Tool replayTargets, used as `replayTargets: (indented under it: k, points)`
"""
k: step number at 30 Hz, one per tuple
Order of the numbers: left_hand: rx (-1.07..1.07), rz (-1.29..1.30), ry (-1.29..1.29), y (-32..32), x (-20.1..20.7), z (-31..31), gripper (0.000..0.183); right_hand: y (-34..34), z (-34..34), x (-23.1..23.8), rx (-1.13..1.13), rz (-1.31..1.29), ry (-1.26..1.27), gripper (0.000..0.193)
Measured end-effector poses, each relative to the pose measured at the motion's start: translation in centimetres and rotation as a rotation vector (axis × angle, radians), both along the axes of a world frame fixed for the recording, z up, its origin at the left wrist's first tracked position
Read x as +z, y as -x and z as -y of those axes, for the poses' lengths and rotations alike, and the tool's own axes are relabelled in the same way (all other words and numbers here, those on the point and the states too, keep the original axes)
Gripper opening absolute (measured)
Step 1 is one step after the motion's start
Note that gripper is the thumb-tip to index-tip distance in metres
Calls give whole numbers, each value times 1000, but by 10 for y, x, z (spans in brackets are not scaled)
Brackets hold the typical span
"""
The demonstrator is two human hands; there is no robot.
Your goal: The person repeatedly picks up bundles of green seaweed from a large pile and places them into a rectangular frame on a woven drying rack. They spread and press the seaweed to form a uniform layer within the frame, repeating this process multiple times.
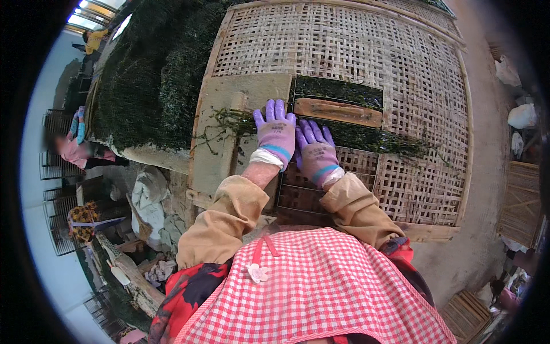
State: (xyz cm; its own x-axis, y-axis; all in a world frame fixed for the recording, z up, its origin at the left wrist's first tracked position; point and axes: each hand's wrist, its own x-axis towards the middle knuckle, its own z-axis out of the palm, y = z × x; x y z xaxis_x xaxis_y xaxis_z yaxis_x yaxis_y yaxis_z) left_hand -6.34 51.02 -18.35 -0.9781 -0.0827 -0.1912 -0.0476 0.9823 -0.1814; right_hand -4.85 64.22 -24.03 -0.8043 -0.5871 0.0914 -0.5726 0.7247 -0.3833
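Both my hands wear purple gloves and lie palm down, side by side. My left hand [275,135] has its fingers stretched out over the edge of a flat wooden board [266,86], beside loose strands of dark green seaweed [232,121]. My right hand [318,153] rests with fingers spread on a layer of seaweed [355,136] inside a thin dark rectangular frame [375,172]. A wooden bar [338,112] lies across that frame, just beyond my right fingertips. Some seaweed trails off to the right onto the woven bamboo rack [427,97]. Neither hand grips anything visible.
A large heap of dark green seaweed [160,74] rises at the left. Two other people [86,146] are farther left, one in pink and one in yellow. White sacks [150,198] lie at lower left, and wooden racks [518,192] stand at the right.
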Motion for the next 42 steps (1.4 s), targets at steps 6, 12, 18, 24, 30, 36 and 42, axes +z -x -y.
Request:
replayTargets:
  k: [6, 12, 18, 24, 30, 36, 42]
  points:
    - [-230, 53, 176, 6, 11, -3, 24, -2, -2, 5, -9, 59, 59, 58]
    - [-40, 255, -364, 20, 41, -8, 29, -2, -2, -5, -11, -4, 59, 56]
    - [-103, 315, -597, 41, 43, -84, 37, 5, 16, -67, -17, 125, -102, 43]
    - [-568, 454, -143, 54, 43, -230, 48, -4, 0, -26, -56, 130, -115, 45]
    - [-643, 47, -425, 33, 106, -146, 36, 1, -26, -55, -12, 1, -132, 52]
    - [-214, -282, -838, -28, 60, 26, 31, -7, 0, 2, -49, -39, -50, 47]
    - [118, -354, -856, -52, 29, 62, 30, -5, 2, 8, -50, 34, -55, 42]
